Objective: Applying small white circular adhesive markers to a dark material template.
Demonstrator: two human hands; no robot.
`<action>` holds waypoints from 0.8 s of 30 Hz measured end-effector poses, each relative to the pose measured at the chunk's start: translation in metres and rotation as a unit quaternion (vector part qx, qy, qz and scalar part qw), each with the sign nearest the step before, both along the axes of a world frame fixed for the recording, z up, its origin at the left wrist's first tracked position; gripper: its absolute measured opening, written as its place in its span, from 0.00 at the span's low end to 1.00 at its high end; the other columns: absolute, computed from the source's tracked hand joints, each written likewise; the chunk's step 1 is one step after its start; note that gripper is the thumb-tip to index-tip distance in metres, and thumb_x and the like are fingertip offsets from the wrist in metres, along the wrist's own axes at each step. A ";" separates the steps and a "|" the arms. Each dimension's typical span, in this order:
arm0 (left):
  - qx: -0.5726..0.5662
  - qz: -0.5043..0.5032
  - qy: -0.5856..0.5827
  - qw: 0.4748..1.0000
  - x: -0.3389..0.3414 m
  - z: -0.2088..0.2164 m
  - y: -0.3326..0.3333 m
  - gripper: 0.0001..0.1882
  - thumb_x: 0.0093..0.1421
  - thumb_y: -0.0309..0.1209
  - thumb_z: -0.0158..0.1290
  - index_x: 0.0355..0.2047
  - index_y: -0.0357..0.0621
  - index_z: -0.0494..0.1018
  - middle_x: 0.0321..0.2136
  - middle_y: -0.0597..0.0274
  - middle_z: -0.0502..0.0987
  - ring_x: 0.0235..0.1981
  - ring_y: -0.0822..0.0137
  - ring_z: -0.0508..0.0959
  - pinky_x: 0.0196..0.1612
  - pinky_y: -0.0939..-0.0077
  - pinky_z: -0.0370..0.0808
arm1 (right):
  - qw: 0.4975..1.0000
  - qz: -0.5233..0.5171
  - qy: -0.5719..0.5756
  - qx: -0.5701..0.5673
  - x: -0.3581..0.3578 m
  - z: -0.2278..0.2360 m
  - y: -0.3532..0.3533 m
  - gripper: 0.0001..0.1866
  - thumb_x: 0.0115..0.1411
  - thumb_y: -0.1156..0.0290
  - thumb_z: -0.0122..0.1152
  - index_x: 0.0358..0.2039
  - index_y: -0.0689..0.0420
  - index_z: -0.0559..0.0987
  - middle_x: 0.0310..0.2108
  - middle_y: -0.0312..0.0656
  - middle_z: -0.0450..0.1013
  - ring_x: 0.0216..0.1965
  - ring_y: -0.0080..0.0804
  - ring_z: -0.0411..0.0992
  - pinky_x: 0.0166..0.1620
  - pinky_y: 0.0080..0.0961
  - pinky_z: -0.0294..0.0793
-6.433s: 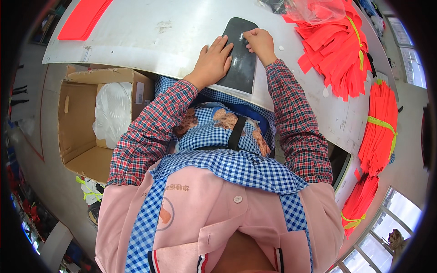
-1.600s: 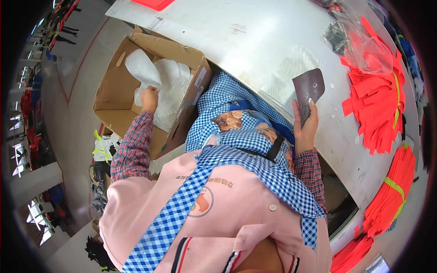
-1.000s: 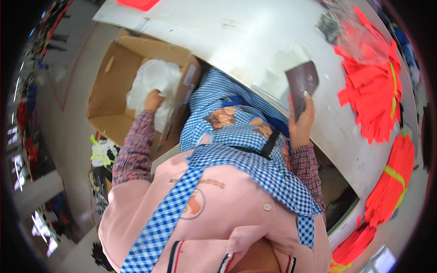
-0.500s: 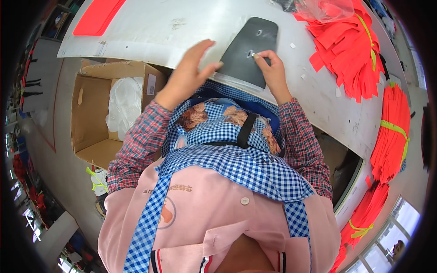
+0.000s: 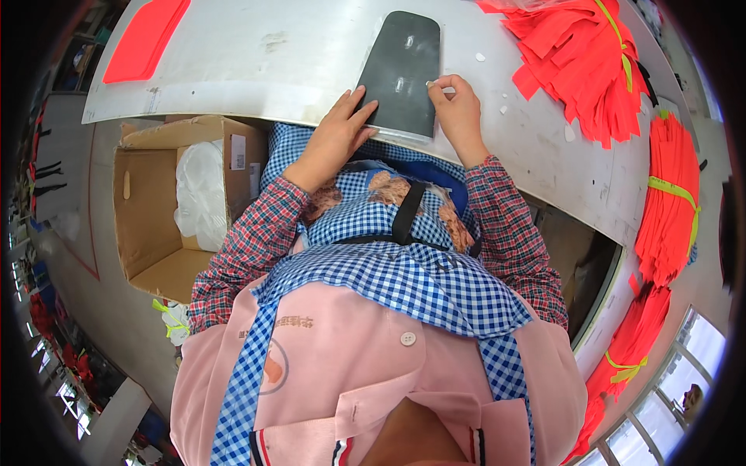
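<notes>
A dark grey-green panel (image 5: 404,81), narrower at its far end and with two small slots along its middle, lies flat on the white table (image 5: 287,74). On its near left edge rest the spread fingers of my left hand (image 5: 330,140), holding nothing. At its right edge my right hand (image 5: 460,116) is closed in a pinch. A small white piece of chalk (image 5: 430,84) shows at the fingertips, partly hidden by them. Light marks show at both slots. A clear sheet edge shows under the panel's near side.
Bundles of red fabric strips (image 5: 583,74) tied with yellow-green bands lie at the right, more along the table's right side. A red stack (image 5: 146,43) is at the far left. Below the edge stands a cardboard box (image 5: 148,233) holding white plastic (image 5: 203,194). White scraps (image 5: 569,133) dot the table.
My left hand has come down onto the panel's near left edge. My right hand, still pinching the white piece, has moved from the nearer slot to the right edge. The whole view has shifted slightly.
</notes>
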State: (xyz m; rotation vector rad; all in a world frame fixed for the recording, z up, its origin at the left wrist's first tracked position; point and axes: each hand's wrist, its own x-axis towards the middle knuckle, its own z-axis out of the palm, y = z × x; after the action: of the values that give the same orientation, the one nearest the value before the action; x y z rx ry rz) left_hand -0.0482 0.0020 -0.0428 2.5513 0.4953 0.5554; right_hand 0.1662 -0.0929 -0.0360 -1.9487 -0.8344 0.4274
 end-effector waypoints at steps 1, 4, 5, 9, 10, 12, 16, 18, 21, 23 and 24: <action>-0.001 -0.002 0.000 1.000 -0.001 0.001 0.000 0.23 0.59 0.32 0.56 0.54 0.40 0.70 0.60 0.44 0.63 0.59 0.44 0.65 0.59 0.59 0.67 | 1.000 -0.003 0.009 -0.009 -0.001 0.001 -0.001 0.10 0.56 0.65 0.61 0.30 0.61 0.77 0.31 0.48 0.76 0.29 0.35 0.75 0.37 0.29 0.73; -0.044 0.006 -0.002 0.999 -0.002 0.005 -0.001 0.22 0.59 0.31 0.55 0.54 0.40 0.70 0.60 0.43 0.63 0.59 0.46 0.66 0.58 0.63 0.69 | 1.000 -0.005 0.022 -0.021 -0.002 0.000 -0.004 0.10 0.56 0.66 0.61 0.30 0.61 0.76 0.30 0.47 0.76 0.28 0.34 0.75 0.36 0.30 0.74; -0.042 0.009 -0.002 0.999 -0.002 0.006 -0.002 0.22 0.59 0.31 0.55 0.54 0.40 0.70 0.59 0.42 0.63 0.58 0.46 0.67 0.57 0.63 0.69 | 0.999 -0.001 0.026 -0.024 -0.002 -0.001 -0.005 0.10 0.57 0.66 0.61 0.30 0.61 0.76 0.29 0.47 0.76 0.27 0.35 0.75 0.35 0.31 0.74; -0.039 0.019 0.003 0.999 -0.002 0.007 -0.005 0.22 0.59 0.31 0.56 0.54 0.40 0.70 0.59 0.41 0.63 0.57 0.46 0.68 0.56 0.64 0.71 | 1.000 -0.005 0.004 -0.019 -0.004 -0.001 -0.005 0.10 0.57 0.66 0.61 0.30 0.61 0.76 0.27 0.46 0.76 0.27 0.35 0.75 0.34 0.31 0.74; -0.039 0.017 0.003 0.999 -0.002 0.008 -0.006 0.22 0.59 0.31 0.56 0.54 0.40 0.70 0.59 0.41 0.63 0.57 0.46 0.68 0.56 0.64 0.71 | 1.000 -0.003 0.006 -0.011 -0.003 -0.003 -0.005 0.10 0.57 0.66 0.61 0.30 0.61 0.76 0.27 0.47 0.76 0.27 0.35 0.75 0.34 0.31 0.74; -0.037 0.033 0.012 0.999 -0.002 0.010 -0.008 0.22 0.59 0.31 0.56 0.53 0.41 0.70 0.58 0.41 0.64 0.56 0.46 0.69 0.56 0.63 0.71 | 1.000 -0.002 0.007 -0.001 -0.003 -0.003 -0.005 0.10 0.57 0.66 0.60 0.30 0.61 0.76 0.27 0.47 0.76 0.27 0.36 0.75 0.34 0.31 0.74; -0.020 0.026 0.018 0.999 -0.001 0.008 -0.007 0.25 0.58 0.31 0.58 0.56 0.44 0.69 0.61 0.42 0.62 0.58 0.45 0.67 0.57 0.63 0.69 | 1.000 0.002 0.003 -0.005 -0.002 -0.001 -0.006 0.10 0.57 0.66 0.60 0.31 0.61 0.76 0.27 0.48 0.76 0.27 0.36 0.76 0.34 0.31 0.74; -0.006 0.036 0.008 0.999 0.000 0.008 -0.006 0.27 0.59 0.33 0.57 0.57 0.40 0.66 0.62 0.40 0.59 0.61 0.45 0.64 0.60 0.62 0.65 | 1.000 0.002 -0.002 -0.002 -0.001 -0.001 -0.006 0.10 0.57 0.66 0.60 0.31 0.61 0.76 0.27 0.48 0.76 0.27 0.36 0.76 0.34 0.31 0.74; -0.043 0.057 -0.018 0.997 0.010 0.007 0.003 0.29 0.61 0.36 0.55 0.59 0.36 0.63 0.63 0.38 0.57 0.63 0.45 0.61 0.62 0.62 0.62 | 1.000 -0.003 -0.002 -0.004 -0.001 0.000 -0.007 0.10 0.57 0.66 0.60 0.31 0.61 0.76 0.28 0.48 0.76 0.27 0.37 0.76 0.34 0.31 0.74; -0.052 0.064 -0.036 0.996 0.022 0.005 0.012 0.29 0.61 0.37 0.55 0.58 0.35 0.63 0.62 0.37 0.58 0.62 0.43 0.60 0.62 0.60 0.61 | 1.000 -0.002 0.008 -0.004 -0.001 0.000 -0.008 0.11 0.57 0.66 0.60 0.31 0.61 0.76 0.28 0.48 0.77 0.27 0.37 0.76 0.34 0.31 0.74; -0.062 0.074 -0.054 0.994 0.029 0.003 0.018 0.30 0.61 0.39 0.55 0.58 0.34 0.62 0.61 0.35 0.59 0.62 0.41 0.60 0.62 0.59 0.61 | 1.000 -0.003 0.007 -0.003 0.000 -0.001 -0.008 0.11 0.57 0.66 0.60 0.31 0.61 0.76 0.28 0.48 0.77 0.27 0.37 0.76 0.34 0.31 0.74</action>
State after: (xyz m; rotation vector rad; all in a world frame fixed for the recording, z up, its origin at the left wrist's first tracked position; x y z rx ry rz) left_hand -0.0196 0.0203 -0.0403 2.3649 0.6614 0.6891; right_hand 0.1659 -0.1010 -0.0369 -1.9508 -0.8184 0.4401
